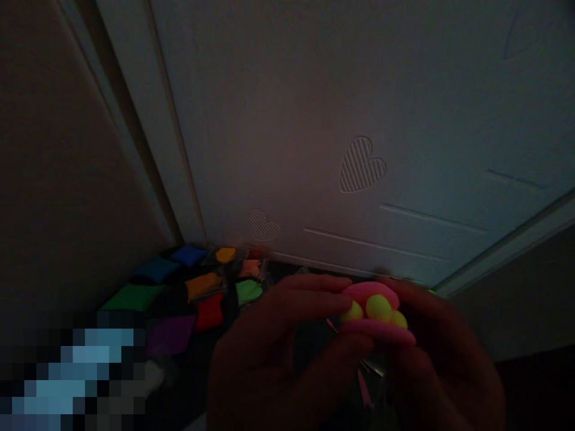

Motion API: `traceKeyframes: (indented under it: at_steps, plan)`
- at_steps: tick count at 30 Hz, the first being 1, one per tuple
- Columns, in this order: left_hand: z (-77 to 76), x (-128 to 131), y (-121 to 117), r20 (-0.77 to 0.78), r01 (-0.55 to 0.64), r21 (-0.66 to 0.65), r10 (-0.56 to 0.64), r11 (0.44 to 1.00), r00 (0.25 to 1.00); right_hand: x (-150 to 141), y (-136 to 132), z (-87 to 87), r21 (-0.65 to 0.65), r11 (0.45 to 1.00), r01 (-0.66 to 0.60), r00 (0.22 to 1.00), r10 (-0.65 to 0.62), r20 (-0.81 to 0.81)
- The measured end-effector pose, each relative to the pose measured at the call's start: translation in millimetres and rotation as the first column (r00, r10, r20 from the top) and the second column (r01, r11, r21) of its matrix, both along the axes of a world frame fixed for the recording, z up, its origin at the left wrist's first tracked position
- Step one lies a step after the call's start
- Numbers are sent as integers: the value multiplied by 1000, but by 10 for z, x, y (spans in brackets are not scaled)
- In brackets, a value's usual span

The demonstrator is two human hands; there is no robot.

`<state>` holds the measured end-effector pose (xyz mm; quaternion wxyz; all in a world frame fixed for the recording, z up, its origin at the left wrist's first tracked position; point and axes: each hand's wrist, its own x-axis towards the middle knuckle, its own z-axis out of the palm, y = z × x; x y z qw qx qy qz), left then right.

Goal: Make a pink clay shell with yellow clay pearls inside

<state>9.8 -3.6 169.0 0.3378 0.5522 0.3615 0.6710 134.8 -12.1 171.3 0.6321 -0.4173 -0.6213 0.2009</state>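
A pink modelling clay piece [377, 333] is held up between my two hands. It looks like two flat pink layers, with several yellow balls [378, 308] set between them. My left hand [269, 347] grips its left side, fingers on the upper layer and thumb against the lower one. At the opposite side, my right hand [444, 353] closes round the edge, thumb below. The palms and part of the clay's back are hidden. Beneath the hands, a slim pink pointed object [364, 389] lies on the dark surface, partly covered.
Packets of coloured clay lie to the left, among them a green packet [133, 297], a purple packet [171, 335], a red packet [209, 312] and a blue packet [188, 255]. Behind stands a pale panel [269, 120] with embossed hearts. The lower left corner is pixelated. The light is dim.
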Motion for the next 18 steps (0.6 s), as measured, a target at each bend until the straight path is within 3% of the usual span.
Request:
traceKeyframes:
  at_steps: [10,14,18]
  plan:
    - [-25,12,-26,87,150,-180,-136,972,987,-13,26,21,3,996,91,989,-91,116]
    - [64,27,6,119,222,-233,-199,947,973,-15,15,-2,-22,998,51,996,-49,73]
    - [113,46,31,213,261,-266,-208,928,955,-65,-47,-44,-90,986,142,990,-141,18]
